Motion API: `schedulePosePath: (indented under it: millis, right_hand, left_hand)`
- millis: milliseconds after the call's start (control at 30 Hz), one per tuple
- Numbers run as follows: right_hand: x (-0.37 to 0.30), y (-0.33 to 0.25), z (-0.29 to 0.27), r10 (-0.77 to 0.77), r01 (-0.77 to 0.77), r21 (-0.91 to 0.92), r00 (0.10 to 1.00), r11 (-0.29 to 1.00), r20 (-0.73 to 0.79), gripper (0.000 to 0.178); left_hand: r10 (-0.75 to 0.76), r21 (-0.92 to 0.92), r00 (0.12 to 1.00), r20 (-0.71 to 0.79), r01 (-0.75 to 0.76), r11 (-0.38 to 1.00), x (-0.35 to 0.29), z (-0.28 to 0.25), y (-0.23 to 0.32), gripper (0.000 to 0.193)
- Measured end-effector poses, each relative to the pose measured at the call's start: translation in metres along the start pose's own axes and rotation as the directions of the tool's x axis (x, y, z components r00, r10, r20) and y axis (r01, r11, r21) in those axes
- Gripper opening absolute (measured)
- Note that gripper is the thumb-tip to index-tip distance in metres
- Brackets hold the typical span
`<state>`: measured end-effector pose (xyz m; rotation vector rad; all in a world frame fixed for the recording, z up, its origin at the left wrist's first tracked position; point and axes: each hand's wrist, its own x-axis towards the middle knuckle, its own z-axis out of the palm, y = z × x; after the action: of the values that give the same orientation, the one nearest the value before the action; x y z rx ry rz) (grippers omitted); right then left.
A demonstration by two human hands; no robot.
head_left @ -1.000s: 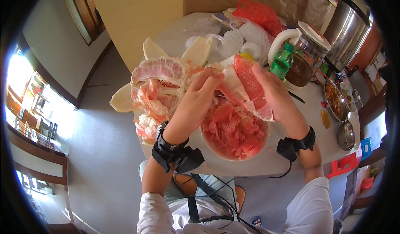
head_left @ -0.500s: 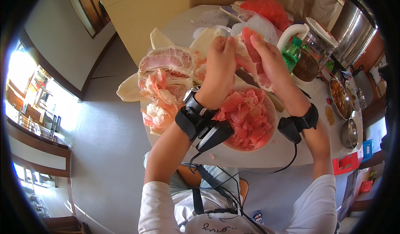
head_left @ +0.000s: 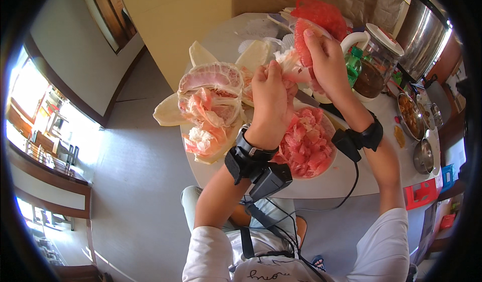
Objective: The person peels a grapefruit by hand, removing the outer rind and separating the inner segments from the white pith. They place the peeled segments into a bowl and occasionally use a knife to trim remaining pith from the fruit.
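Observation:
Above the far side of a bowl (head_left: 332, 131), my right hand (head_left: 329, 63) grips a pink pomelo segment (head_left: 302, 38), thumb on its near face. My left hand (head_left: 268, 99) is closed, thumb against the fingers, pinching pale membrane (head_left: 287, 62) that stretches away from the segment. Loose pomelo flesh (head_left: 307, 144) is heaped in the bowl. To the left lies an opened pomelo (head_left: 208, 77), its thick rind (head_left: 168, 109) spread out like petals. Peeled membrane scraps (head_left: 201, 140) rest on the rind's near side.
A glass jug (head_left: 371, 76) with brown liquid and a green bottle (head_left: 354, 63) stand right of my right hand. Behind are a red mesh bag (head_left: 321, 16) and a tall steel pot (head_left: 424, 36). Food dishes (head_left: 409, 111) and a metal bowl (head_left: 424, 157) line the right edge.
My left hand has moved down and toward me, drawing membrane off the segment. My right hand has tilted the segment upward and holds it slightly higher. The view has shifted slightly.

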<state>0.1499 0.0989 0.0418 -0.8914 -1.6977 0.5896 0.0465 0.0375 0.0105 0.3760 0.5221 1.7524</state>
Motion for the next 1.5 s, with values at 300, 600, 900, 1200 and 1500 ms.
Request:
schedulePosePath:
  millis: [300, 600, 900, 1200, 1500]
  right_hand:
    - [0.005, 0.003, 0.009, -0.155, 0.153, -0.024, 0.979, 0.988, -0.131, 0.045]
    - [0.059, 0.032, -0.081, 0.204, -0.114, 0.452, 0.966, 0.885, -0.156, 0.04]
    - [0.021, 0.025, -0.073, 0.346, -0.452, 0.563, 0.892, 0.692, 0.291, 0.044]
    - [-0.002, 0.012, -0.068, 0.104, -0.672, 0.615, 0.705, 0.412, 0.701, 0.051]
    - [-0.013, 0.02, -0.053, 0.193, -0.607, 0.46, 0.715, 0.648, 0.672, 0.049]
  left_hand:
    - [0.123, -0.036, 0.992, 0.003, -0.123, 0.992, -0.009, 0.0, -0.014, 0.014]
    - [0.122, 0.21, 0.993, -0.008, -0.117, 0.971, -0.016, -0.047, 0.035, 0.014]
    - [0.047, 0.914, 0.915, 0.4, -0.395, -0.09, 0.057, -0.024, 0.054, 0.031]
    - [-0.106, 0.707, 0.864, 0.492, -0.468, -0.53, 0.069, -0.036, 0.042, 0.039]
    - [-0.17, 0.733, 0.877, 0.448, -0.252, 0.632, 0.002, -0.003, 0.026, 0.05]
